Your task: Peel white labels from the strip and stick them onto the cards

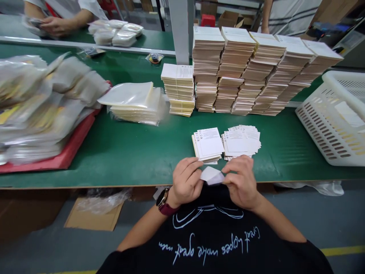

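Between my two hands, at the front edge of the green table (137,152), is a small white piece of folded paper (212,176). My left hand (188,180), with a watch on its wrist, pinches the paper's left side. The fingers of my right hand (241,182) are closed on its right side. Just beyond my hands lie two low piles of printed white cards: a left pile (210,142) and a looser, fanned right pile (241,140).
Tall card stacks (251,68) stand behind, next to a shorter banded stack (178,87). Clear plastic bags (134,101) lie left of them, with bulky filled bags (37,110) on red material farther left. A white basket (327,125) sits right. Across the table, a co-worker's hands (57,26) handle something.
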Action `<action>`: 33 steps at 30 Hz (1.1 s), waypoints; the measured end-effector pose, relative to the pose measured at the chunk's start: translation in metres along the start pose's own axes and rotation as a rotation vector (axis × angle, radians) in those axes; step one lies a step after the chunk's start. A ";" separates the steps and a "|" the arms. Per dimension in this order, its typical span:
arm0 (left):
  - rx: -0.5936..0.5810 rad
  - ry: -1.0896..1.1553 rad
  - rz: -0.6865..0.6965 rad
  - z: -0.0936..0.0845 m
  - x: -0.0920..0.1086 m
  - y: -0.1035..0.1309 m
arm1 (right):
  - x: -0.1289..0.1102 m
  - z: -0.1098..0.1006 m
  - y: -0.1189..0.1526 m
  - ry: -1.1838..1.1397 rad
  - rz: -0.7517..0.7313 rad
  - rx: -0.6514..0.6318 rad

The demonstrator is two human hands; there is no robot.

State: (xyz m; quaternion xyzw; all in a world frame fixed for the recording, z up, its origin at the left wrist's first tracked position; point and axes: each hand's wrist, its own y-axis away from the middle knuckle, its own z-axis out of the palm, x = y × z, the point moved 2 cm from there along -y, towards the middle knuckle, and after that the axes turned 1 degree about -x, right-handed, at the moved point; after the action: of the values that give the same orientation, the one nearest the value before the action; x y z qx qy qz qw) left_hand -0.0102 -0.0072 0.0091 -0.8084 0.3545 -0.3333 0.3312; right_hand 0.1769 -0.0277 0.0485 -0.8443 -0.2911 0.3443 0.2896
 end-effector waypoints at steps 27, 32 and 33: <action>-0.179 -0.016 -0.016 0.013 -0.002 -0.004 | 0.077 0.041 -0.060 -0.325 0.705 -0.175; -0.182 -0.018 -0.012 0.013 -0.002 -0.004 | 0.066 0.041 -0.062 0.155 0.463 -0.280; -0.181 -0.019 -0.012 0.013 -0.002 -0.005 | 0.063 0.041 -0.063 0.282 0.440 -0.296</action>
State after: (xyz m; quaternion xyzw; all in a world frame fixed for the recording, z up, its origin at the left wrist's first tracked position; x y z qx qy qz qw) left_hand 0.0008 0.0006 0.0046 -0.8402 0.3751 -0.2942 0.2583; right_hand 0.1655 0.0697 0.0420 -0.9596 -0.1052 0.2320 0.1195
